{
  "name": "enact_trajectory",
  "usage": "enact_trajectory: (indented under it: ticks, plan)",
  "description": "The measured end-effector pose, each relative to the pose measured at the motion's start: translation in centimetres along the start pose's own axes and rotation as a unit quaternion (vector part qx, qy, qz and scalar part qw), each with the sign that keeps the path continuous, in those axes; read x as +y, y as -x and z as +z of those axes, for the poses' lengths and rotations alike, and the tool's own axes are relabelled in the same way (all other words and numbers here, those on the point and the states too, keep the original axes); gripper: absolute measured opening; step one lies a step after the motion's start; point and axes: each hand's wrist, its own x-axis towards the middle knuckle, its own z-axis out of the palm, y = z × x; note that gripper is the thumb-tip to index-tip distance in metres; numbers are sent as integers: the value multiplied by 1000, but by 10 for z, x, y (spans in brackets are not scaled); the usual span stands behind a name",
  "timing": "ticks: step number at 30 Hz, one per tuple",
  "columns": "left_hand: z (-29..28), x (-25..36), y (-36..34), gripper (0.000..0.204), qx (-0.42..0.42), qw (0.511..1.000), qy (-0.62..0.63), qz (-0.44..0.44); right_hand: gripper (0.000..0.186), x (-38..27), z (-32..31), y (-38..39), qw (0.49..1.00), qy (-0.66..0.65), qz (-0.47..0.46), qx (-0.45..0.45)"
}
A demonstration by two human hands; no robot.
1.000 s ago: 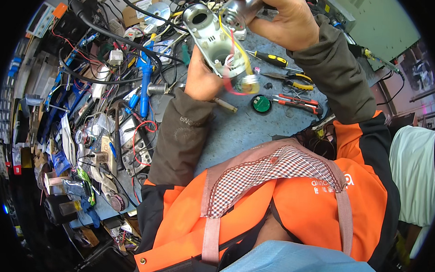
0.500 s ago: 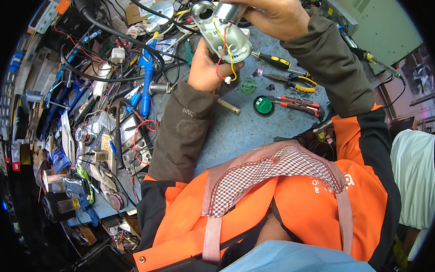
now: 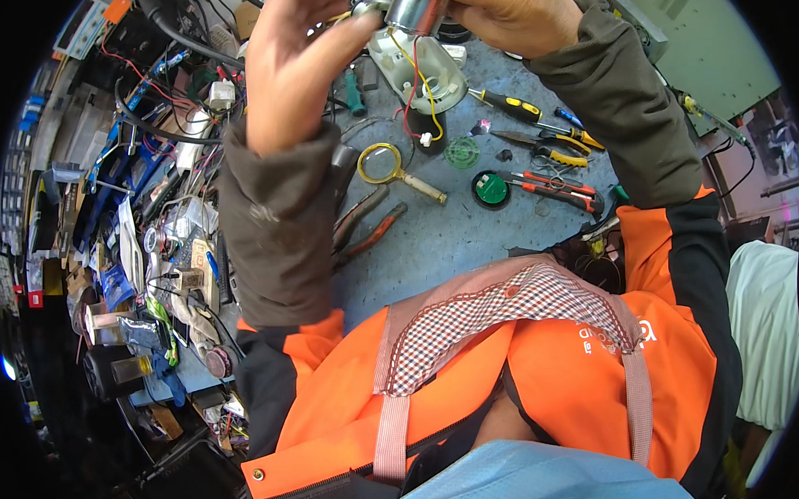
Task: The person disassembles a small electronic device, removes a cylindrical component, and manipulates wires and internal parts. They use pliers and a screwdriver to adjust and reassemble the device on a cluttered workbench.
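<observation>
Near the top edge my right hand [image 3: 522, 21] is closed around a silver cylindrical motor [image 3: 416, 14]. The motor sits against a pale translucent plastic housing [image 3: 423, 70], from which a red and a yellow wire hang down to a small white connector [image 3: 425, 139]. My left hand [image 3: 287, 70] is raised at the housing's left end, its thumb over the metal ring there. Its fingers are blurred and partly cut off by the top edge, so its grip cannot be made out. Below lies a magnifying glass [image 3: 400, 176] with a yellow rim.
Right of the housing lie a yellow-black screwdriver [image 3: 514, 107], yellow-handled pliers [image 3: 557, 156], a red-black tool [image 3: 560, 192] and a green disc [image 3: 490, 189]. Pliers with red-black handles [image 3: 374, 233] rest beside my left sleeve. Cables, tools and parts crowd the left side.
My left hand has let go of the housing's underside and swung up and left to its ring end. The magnifying glass and red-black pliers are now uncovered. My right hand stays on the motor.
</observation>
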Motion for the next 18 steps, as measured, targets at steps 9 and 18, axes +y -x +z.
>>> enact_trajectory:
  ticks: [9,18]
  plan:
    - [4,18,-51,35,-154,973,91,-145,53,-7,-9,-25,995,54,-27,79]
    - [-2,23,-45,20,55,971,198,-122,49,-99,-14,7,987,-13,155,47]
